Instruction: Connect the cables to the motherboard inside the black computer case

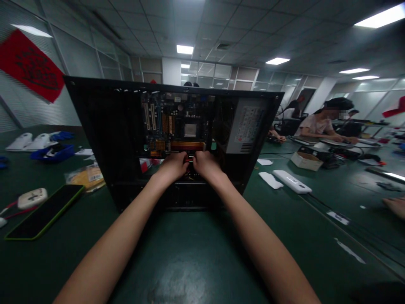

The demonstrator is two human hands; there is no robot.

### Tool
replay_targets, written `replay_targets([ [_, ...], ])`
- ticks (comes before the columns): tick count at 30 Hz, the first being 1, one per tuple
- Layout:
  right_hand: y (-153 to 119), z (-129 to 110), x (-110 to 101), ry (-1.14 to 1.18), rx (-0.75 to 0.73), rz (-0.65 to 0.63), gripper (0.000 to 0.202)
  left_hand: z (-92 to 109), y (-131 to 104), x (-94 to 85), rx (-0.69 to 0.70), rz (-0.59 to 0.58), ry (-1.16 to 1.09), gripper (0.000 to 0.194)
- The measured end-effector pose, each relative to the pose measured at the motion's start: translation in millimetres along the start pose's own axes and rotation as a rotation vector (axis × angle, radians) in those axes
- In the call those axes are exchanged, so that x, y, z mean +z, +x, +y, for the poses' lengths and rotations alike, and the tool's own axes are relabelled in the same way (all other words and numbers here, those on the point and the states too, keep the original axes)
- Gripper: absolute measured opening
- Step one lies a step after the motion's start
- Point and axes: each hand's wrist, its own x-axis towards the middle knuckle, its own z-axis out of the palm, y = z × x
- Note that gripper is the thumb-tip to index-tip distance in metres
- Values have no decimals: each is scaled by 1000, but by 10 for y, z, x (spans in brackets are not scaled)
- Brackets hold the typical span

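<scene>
An open black computer case point(107, 122) stands on the green table before me, its inside facing me. Mounted in it is a motherboard point(191, 130) with a bare square chip in its socket, and a grey power supply point(247, 126) sits at the upper right. Both my hands reach into the case just below the board's lower edge. My left hand point(175, 164) is closed, fingertips pinched. Close beside it, my right hand point(204, 162) is closed too. A thin red cable point(189, 160) shows between their fingertips; its ends are hidden.
On the left lie a phone-like black slab point(47, 211) with a green edge, a plastic bag point(87, 176) and a blue tray point(53, 153). To the right are a white power strip point(291, 181) and a cardboard box point(306, 160). A person point(322, 124) sits at the table beyond.
</scene>
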Motion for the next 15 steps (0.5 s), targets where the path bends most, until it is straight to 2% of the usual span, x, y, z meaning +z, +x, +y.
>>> replay_targets([
  [3, 3, 1, 7, -10, 1, -16, 33, 27, -20, -17, -34, 1, 19, 17],
  [9, 17, 14, 34, -38, -11, -48, 32, 54, -57, -32, -210, 22, 97, 38],
  [15, 14, 11, 22, -29, -20, -69, 29, 32, -63, -11, -211, 15, 88, 39],
])
